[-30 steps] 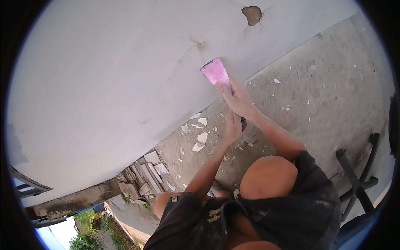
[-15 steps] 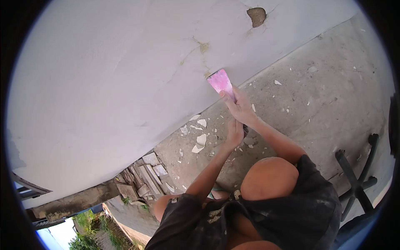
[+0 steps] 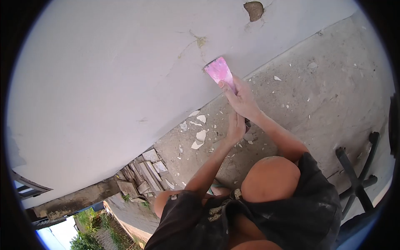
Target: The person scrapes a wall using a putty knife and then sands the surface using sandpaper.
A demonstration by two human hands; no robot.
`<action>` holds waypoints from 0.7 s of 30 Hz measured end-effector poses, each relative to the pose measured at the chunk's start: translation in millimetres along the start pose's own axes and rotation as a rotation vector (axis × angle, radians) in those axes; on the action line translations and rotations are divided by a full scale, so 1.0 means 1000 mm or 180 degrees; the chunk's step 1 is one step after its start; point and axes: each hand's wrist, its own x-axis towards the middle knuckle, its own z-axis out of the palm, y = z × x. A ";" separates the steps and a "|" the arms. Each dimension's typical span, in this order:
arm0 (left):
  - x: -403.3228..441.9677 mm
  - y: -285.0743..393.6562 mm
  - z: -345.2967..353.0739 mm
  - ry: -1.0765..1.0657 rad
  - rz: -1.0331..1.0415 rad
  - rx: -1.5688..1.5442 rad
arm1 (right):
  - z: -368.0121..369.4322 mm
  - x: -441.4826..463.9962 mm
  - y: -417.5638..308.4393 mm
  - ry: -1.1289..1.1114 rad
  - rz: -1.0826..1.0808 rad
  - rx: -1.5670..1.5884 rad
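Observation:
My right hand (image 3: pixel 243 100) is wrapped around a pink scraper (image 3: pixel 220 71) with a broad flat head, the thumb lying along its near face. The scraper's wide edge meets the white wall (image 3: pixel 104 75) just below a cracked, yellowish patch (image 3: pixel 201 42). Close behind, my left hand (image 3: pixel 236 128) is closed at the lower end of the handle, where a dark tip shows beside the palm. Part of the handle is hidden by my hands. Pale dust coats my right hand and forearm.
A hole (image 3: pixel 254 11) in the wall exposes brown material. White flakes (image 3: pixel 200 138) litter the concrete floor (image 3: pixel 316 96). Stacked boards and tiles (image 3: pixel 150 173) lie at lower left. A dark metal frame (image 3: pixel 357 183) stands at right, near my bent knee (image 3: pixel 271 179).
Both hands and the scraper have shifted slightly up the view, and the scraper's edge sits a little higher along the wall. The grip looks the same.

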 end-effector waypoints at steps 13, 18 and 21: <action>0.012 0.006 -0.001 0.0339 0.0481 0.1168 | 0.002 0.010 0.003 0.0095 -0.0152 0.0218; 0.013 0.010 0.002 0.0362 0.0414 0.0499 | 0.006 0.010 0.000 0.0180 -0.0455 0.0117; 0.024 0.027 -0.011 0.0007 0.0117 0.0528 | -0.004 0.022 -0.018 -0.0051 -0.0056 0.0236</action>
